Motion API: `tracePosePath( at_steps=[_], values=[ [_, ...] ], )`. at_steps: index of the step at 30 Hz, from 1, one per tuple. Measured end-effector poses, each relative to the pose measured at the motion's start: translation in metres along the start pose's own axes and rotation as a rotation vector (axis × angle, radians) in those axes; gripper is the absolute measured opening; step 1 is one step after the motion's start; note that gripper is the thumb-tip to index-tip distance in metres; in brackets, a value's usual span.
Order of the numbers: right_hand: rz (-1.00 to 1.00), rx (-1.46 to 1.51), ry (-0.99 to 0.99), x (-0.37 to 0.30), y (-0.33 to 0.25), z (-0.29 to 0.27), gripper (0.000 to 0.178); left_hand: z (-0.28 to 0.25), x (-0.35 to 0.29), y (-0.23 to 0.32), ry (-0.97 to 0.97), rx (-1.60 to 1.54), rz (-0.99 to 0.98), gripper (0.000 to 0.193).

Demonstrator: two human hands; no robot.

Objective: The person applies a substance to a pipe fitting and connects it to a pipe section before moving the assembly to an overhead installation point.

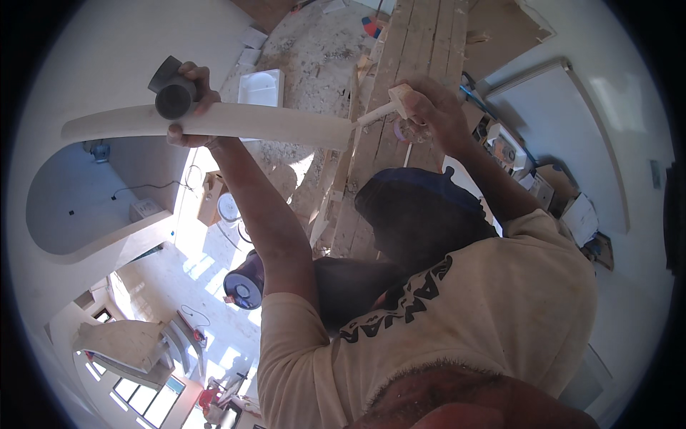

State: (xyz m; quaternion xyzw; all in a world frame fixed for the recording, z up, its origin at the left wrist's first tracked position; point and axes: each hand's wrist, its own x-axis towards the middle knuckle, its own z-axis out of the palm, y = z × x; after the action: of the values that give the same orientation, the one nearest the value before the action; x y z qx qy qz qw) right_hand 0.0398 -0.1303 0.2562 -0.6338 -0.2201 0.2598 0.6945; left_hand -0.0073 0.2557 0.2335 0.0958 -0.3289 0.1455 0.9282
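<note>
My left hand (191,100) is raised and grips a long, curved white plaster strip (271,123) near its left part. The same hand also holds a short dark grey pipe piece (171,89) above the strip. My right hand (429,107) is closed on a pale wooden-handled tool (382,109), whose tip touches the strip's right end. Between my arms, close below them, is a person's head in a dark blue cap (421,189). My cream shirt (464,307) fills the lower part of the view.
Wooden scaffold planks (421,50) run away from me over a dusty, rubble-strewn floor. A white rectangular tub (261,87) lies at the top, with a purple bucket (245,286) lower down. At the right are a white board (557,121) and boxes (543,187). An arched white niche (93,200) is at the left.
</note>
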Motion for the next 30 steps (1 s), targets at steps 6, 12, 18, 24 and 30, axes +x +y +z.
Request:
tracePosePath(
  at_steps=[6,12,18,24,30],
  values=[
    [0.088,-0.075,0.011,0.013,0.022,-0.001,0.039,0.001,0.001,-0.001,0.024,0.046,0.005,0.076],
    [0.130,-0.401,0.260,0.011,0.049,-0.060,0.047,0.011,-0.001,-0.012,-0.047,-0.130,-0.098,0.081],
    [0.088,-1.080,0.200,-0.017,0.109,-0.114,0.047,0.001,0.000,-0.003,-0.014,-0.021,-0.016,0.077],
    [0.023,-1.110,0.019,-0.020,0.169,-0.111,0.047,0.004,0.002,-0.006,0.046,0.004,-0.010,0.075],
    [0.078,-1.157,-0.021,-0.015,0.208,-0.108,0.046,0.007,0.002,-0.004,0.032,-0.073,-0.142,0.075]
  ],
)
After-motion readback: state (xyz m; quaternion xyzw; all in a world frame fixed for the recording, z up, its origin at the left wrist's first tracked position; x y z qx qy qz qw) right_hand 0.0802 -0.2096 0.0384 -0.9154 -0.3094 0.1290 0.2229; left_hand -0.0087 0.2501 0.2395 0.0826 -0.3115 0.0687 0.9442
